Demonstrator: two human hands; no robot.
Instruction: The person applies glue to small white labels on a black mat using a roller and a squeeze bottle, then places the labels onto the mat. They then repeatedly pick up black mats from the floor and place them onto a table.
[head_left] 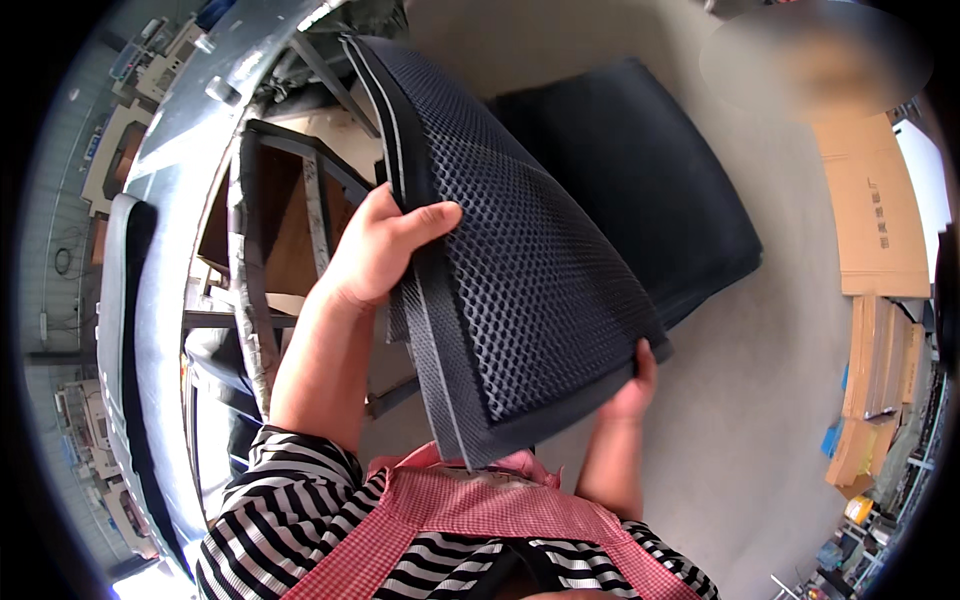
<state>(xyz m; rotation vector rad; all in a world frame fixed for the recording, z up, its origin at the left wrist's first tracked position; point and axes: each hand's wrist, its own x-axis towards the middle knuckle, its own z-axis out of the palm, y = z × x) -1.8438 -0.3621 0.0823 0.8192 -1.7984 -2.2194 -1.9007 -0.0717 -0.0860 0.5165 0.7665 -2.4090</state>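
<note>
Both my hands hold up a dark mat (540, 270) with a honeycomb-textured middle and smooth edge strips. My left hand (385, 240) grips its left edge, thumb on the textured face and fingers behind. Along that edge several layers show, one with a pale line. At the lower right corner my right hand (635, 385) is closed round the border, with part of its fingers hidden under the mat. Behind the mat, a black padded slab (650, 190), like a cushion or a stack, is partly covered by it.
A metal frame stand (255, 270) is close to my left arm, beside a shiny table (185, 150). A long black strip-like piece (125, 350) lies along that table. Cardboard boxes (875, 215) stand at the right, with a blurred shape above them. Sewing machines (115, 150) line the far left.
</note>
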